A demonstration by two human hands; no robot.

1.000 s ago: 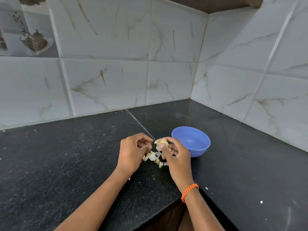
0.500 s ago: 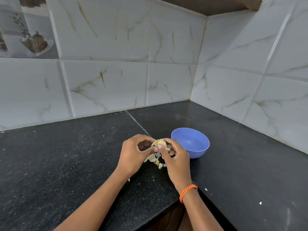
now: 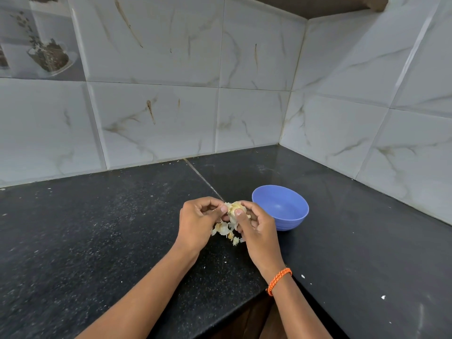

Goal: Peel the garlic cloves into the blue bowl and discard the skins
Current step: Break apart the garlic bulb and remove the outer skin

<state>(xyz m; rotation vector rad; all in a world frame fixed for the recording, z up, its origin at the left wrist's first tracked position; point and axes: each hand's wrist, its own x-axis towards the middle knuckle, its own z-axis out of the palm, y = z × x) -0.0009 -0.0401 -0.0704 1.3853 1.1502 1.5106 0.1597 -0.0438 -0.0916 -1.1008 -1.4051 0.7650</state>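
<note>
Both hands hold a pale garlic bulb (image 3: 234, 208) just above the black counter. My left hand (image 3: 199, 222) pinches its left side between thumb and fingers. My right hand (image 3: 256, 227) grips it from the right, thumb pressed on top. Loose papery skins (image 3: 223, 230) lie in a small heap on the counter right under the hands. The blue bowl (image 3: 281, 207) stands upright on the counter just right of my right hand, and I see nothing inside it.
The black granite counter (image 3: 97, 241) runs into a corner of white marbled wall tiles (image 3: 244, 118). Its front edge steps inward below my right wrist (image 3: 266, 288). Small white flecks (image 3: 382, 297) dot the counter on the right.
My left hand has closed in from slightly apart onto the garlic. Both hands now hold the bulb together; the bowl and skins have not moved.
</note>
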